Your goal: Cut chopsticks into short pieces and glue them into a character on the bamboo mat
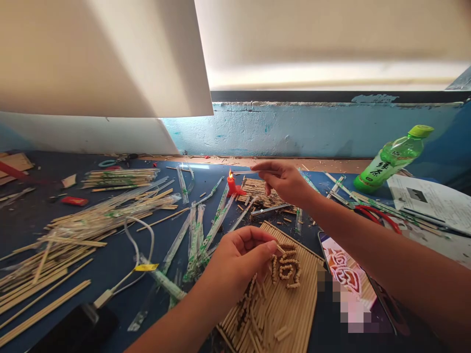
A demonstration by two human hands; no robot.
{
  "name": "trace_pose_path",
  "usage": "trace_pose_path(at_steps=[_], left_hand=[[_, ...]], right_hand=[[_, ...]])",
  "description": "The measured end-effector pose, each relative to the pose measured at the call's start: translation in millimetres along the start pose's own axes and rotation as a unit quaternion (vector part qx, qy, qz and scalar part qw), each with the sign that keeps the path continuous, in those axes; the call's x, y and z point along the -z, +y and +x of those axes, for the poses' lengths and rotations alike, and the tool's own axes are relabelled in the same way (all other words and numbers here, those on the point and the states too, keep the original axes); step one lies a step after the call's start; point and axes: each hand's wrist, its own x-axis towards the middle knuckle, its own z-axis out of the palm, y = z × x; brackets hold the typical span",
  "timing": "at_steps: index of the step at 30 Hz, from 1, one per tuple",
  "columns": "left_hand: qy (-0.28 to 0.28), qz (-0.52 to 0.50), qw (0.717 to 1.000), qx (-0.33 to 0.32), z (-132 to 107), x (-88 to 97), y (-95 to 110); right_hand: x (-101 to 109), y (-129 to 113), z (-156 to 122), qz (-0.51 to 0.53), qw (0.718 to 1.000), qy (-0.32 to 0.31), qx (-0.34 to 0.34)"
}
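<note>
My right hand [285, 184] pinches a thin pale stick [243, 172], its tip at the flame of a short red candle [231, 186]. The stick looks translucent, perhaps glue; I cannot be sure. Lower down, my left hand [241, 257] is closed on a short wooden stick piece [280, 249], above a panel of sticks laid side by side [307, 299]. Raised curling shapes of small stick pieces [290, 274] stand on that panel. Loose cut pieces [282, 333] lie on its near part, partly hidden by my left hand and forearm.
Chopsticks [121, 179] and torn plastic wrappers [198, 230] cover the left and middle. A white cable [150, 235] runs to a black device [73, 328]. On the right are a phone [349, 274], red-handled scissors [382, 218], printed paper [437, 206] and a green bottle [392, 159].
</note>
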Motion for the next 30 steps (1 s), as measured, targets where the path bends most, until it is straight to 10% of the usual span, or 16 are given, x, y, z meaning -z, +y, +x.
trace_pose_path(at_steps=[19,24,30], left_hand=[[-0.045,0.146,0.986,-0.066,-4,0.4,0],[-0.152,0.429,0.823,-0.341,-20,-19.5,-4],[-0.223,0.645,0.608,-0.406,-21,-60.6,-26]], right_hand=[[1,-1,-3,0.171,0.977,0.059,-0.111],[2,3,-3,0.209,0.965,0.079,-0.137],[4,8,-4,0.203,0.964,0.082,-0.151]])
